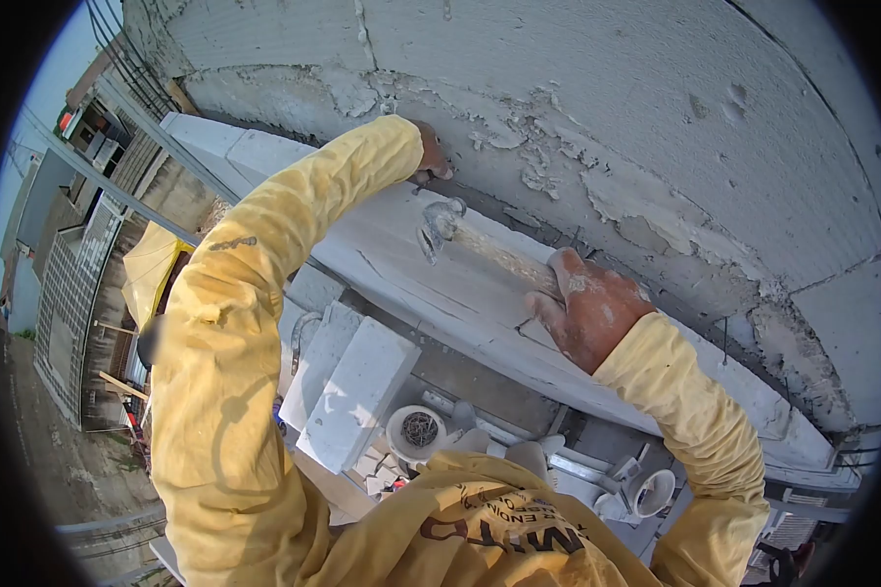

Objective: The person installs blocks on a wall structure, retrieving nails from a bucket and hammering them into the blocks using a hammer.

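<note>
Right hand (597, 308) is being held clenched around the dusty handle of a hammer (504, 256), whose head (444, 219) is being pointed toward the left hand (433, 152), above a white ledge (392, 256). Left hand is being placed near the seam between ledge and rough grey wall (656, 127); its fingers (443, 168) are being partly concealed, so whether anything is being grasped cannot be told. Injury to the left hand is being judged the chief hazard: should the hammer be swung off line, that hand could be struck, the head being positioned near it. Pale dust is being noted on the right hand, by which the grip could be loosened. Chipping of the ledge is being considered possible under a glancing blow. If let slip over the outer edge, the hammer could be dropped onto the white blocks (357, 396) or bucket (393, 430) below.
</note>
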### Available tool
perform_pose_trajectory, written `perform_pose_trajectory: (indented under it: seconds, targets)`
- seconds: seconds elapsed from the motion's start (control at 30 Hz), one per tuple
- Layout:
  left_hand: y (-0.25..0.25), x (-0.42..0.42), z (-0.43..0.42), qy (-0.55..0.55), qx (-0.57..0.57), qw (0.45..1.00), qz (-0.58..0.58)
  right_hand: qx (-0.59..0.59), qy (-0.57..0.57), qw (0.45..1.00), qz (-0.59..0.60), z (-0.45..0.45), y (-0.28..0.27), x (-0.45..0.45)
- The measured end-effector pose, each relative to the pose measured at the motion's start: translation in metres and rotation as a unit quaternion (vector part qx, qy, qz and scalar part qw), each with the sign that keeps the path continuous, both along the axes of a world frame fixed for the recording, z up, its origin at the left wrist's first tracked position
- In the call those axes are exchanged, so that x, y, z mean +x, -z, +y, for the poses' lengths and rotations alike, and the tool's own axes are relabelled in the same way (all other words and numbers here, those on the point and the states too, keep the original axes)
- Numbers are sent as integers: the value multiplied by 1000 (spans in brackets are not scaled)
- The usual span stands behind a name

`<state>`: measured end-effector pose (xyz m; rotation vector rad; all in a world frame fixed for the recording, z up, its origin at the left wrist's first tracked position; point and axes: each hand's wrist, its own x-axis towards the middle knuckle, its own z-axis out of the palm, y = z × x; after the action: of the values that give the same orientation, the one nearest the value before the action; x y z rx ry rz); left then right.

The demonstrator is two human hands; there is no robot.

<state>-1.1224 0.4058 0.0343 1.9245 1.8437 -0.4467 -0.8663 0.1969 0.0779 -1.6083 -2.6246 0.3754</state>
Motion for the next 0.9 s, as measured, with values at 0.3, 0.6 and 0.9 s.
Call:
perform_pose_trajectory:
  seconds: [0.3, 0.6, 0.9]
  targets:
    - [8, -1, 5, -10, -88, 993, -82, 70, -116, 990, -27, 15, 8, -34]
    - [11, -7, 12, -33, -141, 983, -110, 83, -118, 987, -72, 39, 12, -43]
    - [20, -16, 25, -60, -160, 970, -173, 35, -78, 993, -85, 43, 1, -48]
